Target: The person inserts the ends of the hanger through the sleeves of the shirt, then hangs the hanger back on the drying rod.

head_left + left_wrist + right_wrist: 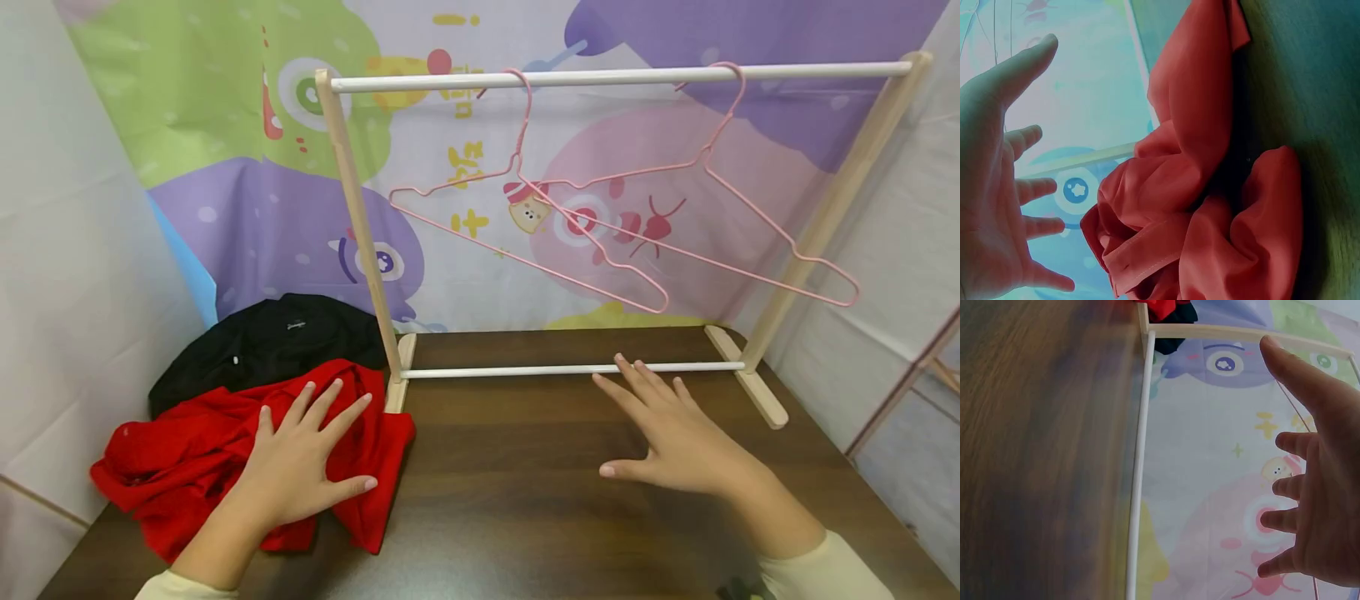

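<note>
One left hand (292, 471) and one right hand (667, 433), making two. Beyond them, two hangers (517, 154) on one rack (622, 78). One red garment (198, 446) below the left hand and one black garment (273, 346) beyond it, two garments in all. One table (510, 467) under both hands.

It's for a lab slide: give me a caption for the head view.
Left hand open over red cloth, right hand open above the table, before a rack bearing two pink hangers.

Matt textile, smooth wood
Wood-grained surface (495, 492): red cloth (191, 446), black cloth (281, 346) by its left edge; pale wooden posts (353, 196), smooth white rods (487, 372) near the far edge.
</note>
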Tool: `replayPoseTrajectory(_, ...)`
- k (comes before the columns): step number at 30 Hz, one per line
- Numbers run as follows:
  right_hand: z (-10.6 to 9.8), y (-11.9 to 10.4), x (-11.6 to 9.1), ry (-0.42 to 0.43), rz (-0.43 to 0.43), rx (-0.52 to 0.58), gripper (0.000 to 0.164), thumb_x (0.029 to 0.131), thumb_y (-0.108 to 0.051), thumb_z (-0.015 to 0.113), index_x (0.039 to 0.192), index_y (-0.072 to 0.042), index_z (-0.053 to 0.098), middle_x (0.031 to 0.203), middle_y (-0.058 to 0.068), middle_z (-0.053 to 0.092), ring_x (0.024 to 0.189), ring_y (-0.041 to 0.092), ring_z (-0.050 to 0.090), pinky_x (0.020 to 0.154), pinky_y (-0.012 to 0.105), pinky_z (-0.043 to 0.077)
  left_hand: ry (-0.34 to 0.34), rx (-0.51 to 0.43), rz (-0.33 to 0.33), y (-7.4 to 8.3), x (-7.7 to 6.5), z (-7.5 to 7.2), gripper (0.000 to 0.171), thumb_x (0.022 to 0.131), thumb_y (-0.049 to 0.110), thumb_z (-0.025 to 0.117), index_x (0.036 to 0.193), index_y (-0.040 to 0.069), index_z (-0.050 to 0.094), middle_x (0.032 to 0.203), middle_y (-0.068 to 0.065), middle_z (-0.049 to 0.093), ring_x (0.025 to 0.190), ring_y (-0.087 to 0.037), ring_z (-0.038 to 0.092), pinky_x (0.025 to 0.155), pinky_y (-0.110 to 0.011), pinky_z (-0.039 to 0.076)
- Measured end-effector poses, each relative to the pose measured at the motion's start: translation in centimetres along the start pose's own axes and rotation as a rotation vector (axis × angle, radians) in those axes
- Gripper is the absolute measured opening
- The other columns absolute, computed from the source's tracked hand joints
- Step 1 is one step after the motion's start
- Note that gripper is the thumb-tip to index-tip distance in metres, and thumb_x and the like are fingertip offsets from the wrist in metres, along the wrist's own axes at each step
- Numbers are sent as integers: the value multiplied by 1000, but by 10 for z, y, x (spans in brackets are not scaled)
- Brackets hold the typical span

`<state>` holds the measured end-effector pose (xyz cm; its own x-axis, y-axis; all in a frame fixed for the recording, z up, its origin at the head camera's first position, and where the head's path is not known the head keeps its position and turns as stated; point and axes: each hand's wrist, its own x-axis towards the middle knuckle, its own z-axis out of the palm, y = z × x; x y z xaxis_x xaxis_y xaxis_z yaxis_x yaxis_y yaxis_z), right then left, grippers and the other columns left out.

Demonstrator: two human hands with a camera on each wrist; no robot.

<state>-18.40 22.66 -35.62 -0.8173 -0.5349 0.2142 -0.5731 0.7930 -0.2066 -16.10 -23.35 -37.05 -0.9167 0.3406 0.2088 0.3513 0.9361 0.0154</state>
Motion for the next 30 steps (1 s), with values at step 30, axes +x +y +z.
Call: replayPoseTrajectory(30, 15, -42, 58, -7, -358, 16, 97, 71, -58, 79, 148, -12, 41, 156, 17, 29, 142, 34, 29, 112, 55, 24, 13, -50, 17, -20, -7, -17, 98, 67, 54, 83, 148, 21, 41, 150, -17, 37, 132, -45, 35, 93, -79, 25)
